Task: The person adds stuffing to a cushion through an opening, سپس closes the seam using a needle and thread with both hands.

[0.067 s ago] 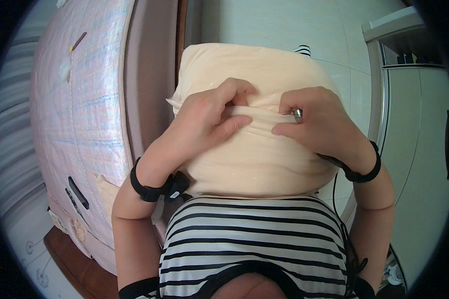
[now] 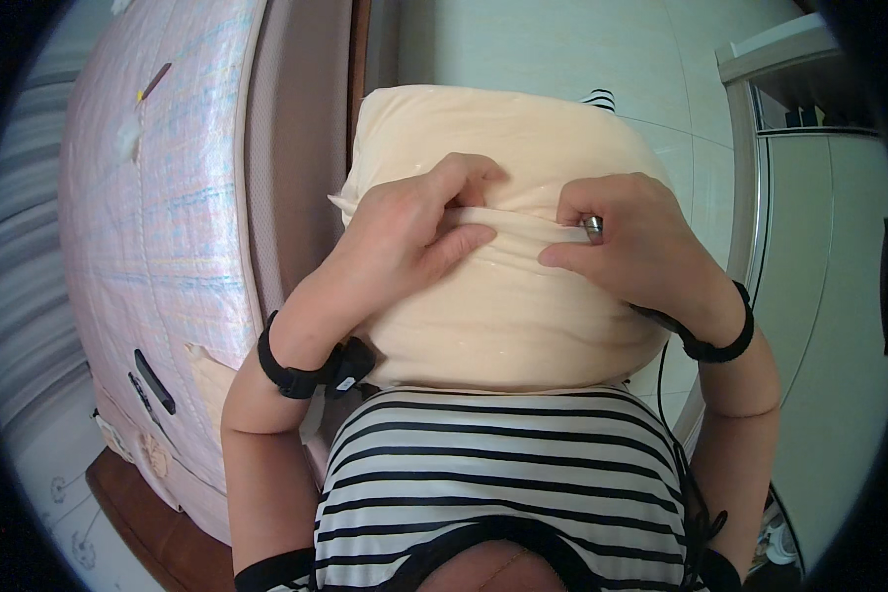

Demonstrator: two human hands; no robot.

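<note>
A plump cream-coloured pillow (image 2: 523,316) rests across my lap, in front of my striped top. Near its middle runs a raised fold of its fabric (image 2: 523,223) between my two hands. My left hand (image 2: 405,222) is curled over the left end of the fold, its thumb lying below it and its bent forefinger above; the other fingertips are hidden. My right hand (image 2: 627,232) is closed round the right end, thumb below and fingers above. A silver metal band (image 2: 592,227) shows on a finger of my right hand.
On my left stands a bed with a pale checked cover (image 2: 178,217). A black, narrow object (image 2: 155,381) and a thin dark red stick (image 2: 156,81) lie on it. To my right is a pale cabinet (image 2: 819,227). A black cable (image 2: 663,385) hangs beside my right arm.
Both hands keep their hold on the fold. My right hand has shifted very slightly to the right; otherwise hardly anything differs.
</note>
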